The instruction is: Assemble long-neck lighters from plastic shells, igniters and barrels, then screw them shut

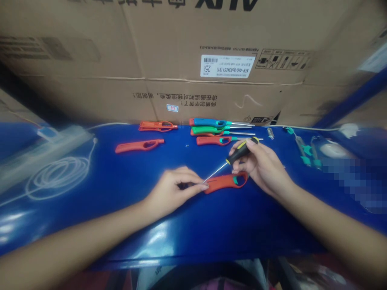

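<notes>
An orange lighter body with a teal trigger lies on the blue table between my hands. My left hand is closed in a pinch at the lighter's front end, where the screwdriver tip meets it. My right hand grips a screwdriver with a black and yellow handle, its thin shaft slanting down-left to the lighter. The right fingers also rest by the lighter's handle loop.
Three assembled lighters, blue, green and orange, lie at the back centre. Two orange shells lie back left. A coiled white cable is at left, small teal parts at right. A big cardboard box walls the rear.
</notes>
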`<action>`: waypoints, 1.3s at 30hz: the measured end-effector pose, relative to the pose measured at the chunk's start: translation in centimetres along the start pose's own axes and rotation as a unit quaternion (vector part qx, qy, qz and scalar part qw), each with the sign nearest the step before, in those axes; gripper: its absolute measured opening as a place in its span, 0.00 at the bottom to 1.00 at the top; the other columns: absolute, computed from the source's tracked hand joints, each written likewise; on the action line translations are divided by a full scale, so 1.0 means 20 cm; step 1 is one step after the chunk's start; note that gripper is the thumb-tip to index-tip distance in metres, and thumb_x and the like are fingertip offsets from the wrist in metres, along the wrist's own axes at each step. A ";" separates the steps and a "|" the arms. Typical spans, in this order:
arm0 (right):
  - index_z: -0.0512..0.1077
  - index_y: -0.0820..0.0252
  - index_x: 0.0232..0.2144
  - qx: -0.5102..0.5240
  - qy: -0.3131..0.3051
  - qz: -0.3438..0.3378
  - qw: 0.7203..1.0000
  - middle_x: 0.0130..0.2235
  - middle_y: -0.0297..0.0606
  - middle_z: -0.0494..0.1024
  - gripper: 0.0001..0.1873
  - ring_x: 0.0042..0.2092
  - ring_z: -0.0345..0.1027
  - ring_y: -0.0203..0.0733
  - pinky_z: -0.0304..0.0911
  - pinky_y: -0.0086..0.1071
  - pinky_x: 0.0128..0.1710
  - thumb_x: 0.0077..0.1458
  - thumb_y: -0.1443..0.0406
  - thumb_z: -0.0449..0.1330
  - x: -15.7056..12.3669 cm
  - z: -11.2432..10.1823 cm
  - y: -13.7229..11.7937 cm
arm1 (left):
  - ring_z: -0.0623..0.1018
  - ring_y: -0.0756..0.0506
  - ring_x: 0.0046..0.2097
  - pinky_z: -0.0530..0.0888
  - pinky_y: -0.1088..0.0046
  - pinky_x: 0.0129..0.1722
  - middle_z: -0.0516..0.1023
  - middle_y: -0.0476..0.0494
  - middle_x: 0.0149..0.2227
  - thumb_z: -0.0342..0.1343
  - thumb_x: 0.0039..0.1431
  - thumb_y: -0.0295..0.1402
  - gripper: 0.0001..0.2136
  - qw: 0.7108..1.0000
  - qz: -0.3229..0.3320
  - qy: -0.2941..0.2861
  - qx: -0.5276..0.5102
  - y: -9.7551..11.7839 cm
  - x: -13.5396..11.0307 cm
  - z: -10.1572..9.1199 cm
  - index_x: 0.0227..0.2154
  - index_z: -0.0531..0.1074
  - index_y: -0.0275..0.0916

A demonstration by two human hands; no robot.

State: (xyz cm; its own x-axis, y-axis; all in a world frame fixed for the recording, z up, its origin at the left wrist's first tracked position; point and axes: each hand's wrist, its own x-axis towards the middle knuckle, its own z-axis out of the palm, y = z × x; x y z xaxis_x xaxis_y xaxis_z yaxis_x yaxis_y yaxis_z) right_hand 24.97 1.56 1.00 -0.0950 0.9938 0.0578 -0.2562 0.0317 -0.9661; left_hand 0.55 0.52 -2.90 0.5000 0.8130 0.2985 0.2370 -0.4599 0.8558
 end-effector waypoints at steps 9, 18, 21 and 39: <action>0.72 0.61 0.34 0.000 0.000 -0.007 1.000 0.34 0.36 0.78 0.17 0.25 0.72 0.33 0.74 0.28 0.24 0.57 0.52 0.65 -0.01 0.00 0.00 | 0.80 0.46 0.36 0.74 0.71 0.37 0.84 0.44 0.35 0.65 0.60 0.34 0.04 1.000 -0.006 0.001 0.002 0.00 0.01 0.00 0.34 0.84 0.40; 0.74 0.59 0.37 -0.039 -0.029 -0.056 0.997 0.37 0.36 0.78 0.14 0.26 0.75 0.34 0.75 0.29 0.26 0.62 0.54 0.61 -0.03 -0.01 0.02 | 0.80 0.46 0.37 0.74 0.72 0.37 0.84 0.44 0.35 0.65 0.59 0.34 0.04 1.000 -0.026 -0.004 -0.001 0.01 0.01 0.00 0.34 0.84 0.40; 0.74 0.57 0.40 -0.070 -0.055 -0.089 0.992 0.39 0.35 0.78 0.11 0.28 0.76 0.33 0.76 0.29 0.28 0.65 0.56 0.59 -0.05 -0.03 0.02 | 0.79 0.47 0.36 0.74 0.72 0.37 0.84 0.45 0.34 0.65 0.60 0.35 0.05 0.999 -0.044 -0.007 -0.001 0.01 0.01 0.01 0.34 0.84 0.40; 0.74 0.55 0.35 -0.189 -0.010 -0.185 0.964 0.32 0.36 0.79 0.14 0.23 0.71 0.35 0.72 0.31 0.19 0.62 0.52 0.61 -0.08 0.17 -0.21 | 0.79 0.45 0.42 0.74 0.69 0.41 0.83 0.43 0.41 0.66 0.58 0.35 0.09 0.999 0.016 0.027 0.045 0.00 0.01 -0.02 0.40 0.81 0.40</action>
State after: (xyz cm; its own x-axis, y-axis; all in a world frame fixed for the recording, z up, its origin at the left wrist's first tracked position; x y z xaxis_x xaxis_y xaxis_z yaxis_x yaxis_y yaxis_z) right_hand 22.84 -0.47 5.90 -0.0833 0.9050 0.4171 0.0919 0.4238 -0.9011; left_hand 0.39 0.81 -2.59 0.4641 0.8142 0.3487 0.2968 -0.5139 0.8049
